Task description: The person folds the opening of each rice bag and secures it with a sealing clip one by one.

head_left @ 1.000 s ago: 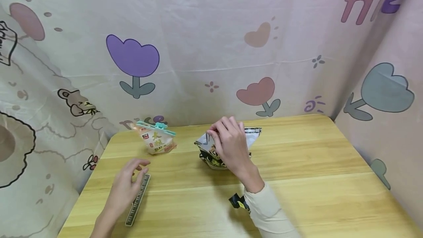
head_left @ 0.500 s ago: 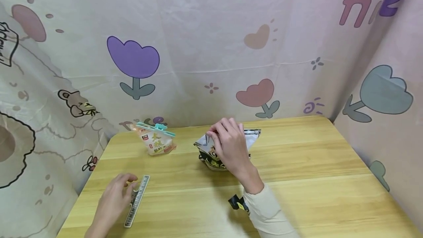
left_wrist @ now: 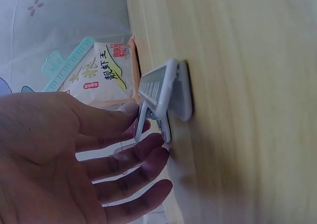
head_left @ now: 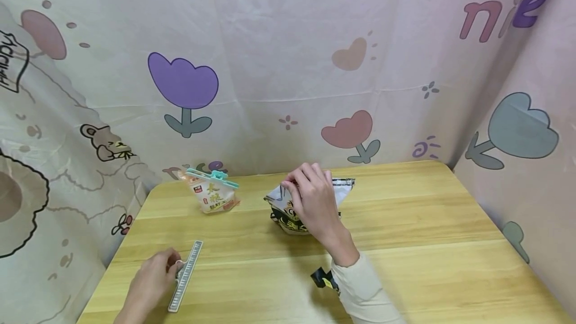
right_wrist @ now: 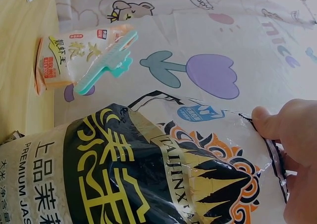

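My left hand (head_left: 150, 279) is at a long white bag clip (head_left: 186, 274) lying on the table's left side. In the left wrist view its thumb is against one handle of the clip (left_wrist: 158, 90), with fingertips around the other handle. My right hand (head_left: 312, 199) grips the top edge of a rice bag (head_left: 288, 214), which stands upright mid-table. The right wrist view shows the thumb on the bag's (right_wrist: 124, 169) white upper rim, the other fingers behind it. Printed black and gold, the bag has a clear lower part with rice inside.
A smaller white and orange packet (head_left: 213, 196) stands at the back left, a turquoise bag clip (head_left: 213, 176) across its top. A small black and yellow scrap (head_left: 323, 278) lies beside the right sleeve. A printed curtain (head_left: 270, 64) hangs behind the wooden table (head_left: 427, 244).
My left hand has moved down and left from above the white clip to its handles, and its fingers have closed on them. The right hand still holds the rice bag's top.
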